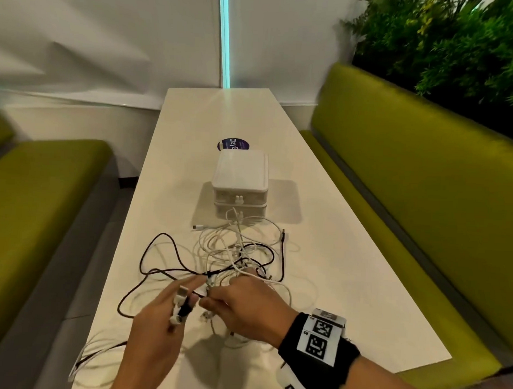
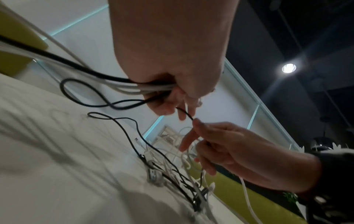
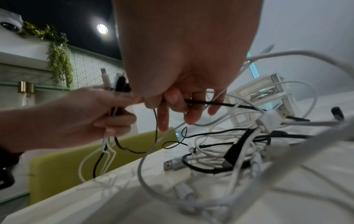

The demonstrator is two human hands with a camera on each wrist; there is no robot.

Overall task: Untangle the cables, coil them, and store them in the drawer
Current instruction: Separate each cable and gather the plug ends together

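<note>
Two hands, left (image 1: 154,333) and right (image 1: 245,307), seemingly on one black cable (image 2: 184,112)

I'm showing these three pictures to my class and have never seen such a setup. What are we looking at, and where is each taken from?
No machine here: the grips are a person's bare hands. The wide picture comes from a head camera looking down; the other two come from wrist cameras looking along each hand. On the table lie tangled cables before a drawer box. The left grip holds a bundle of cable ends; the right grip pinches a black cable.
</note>
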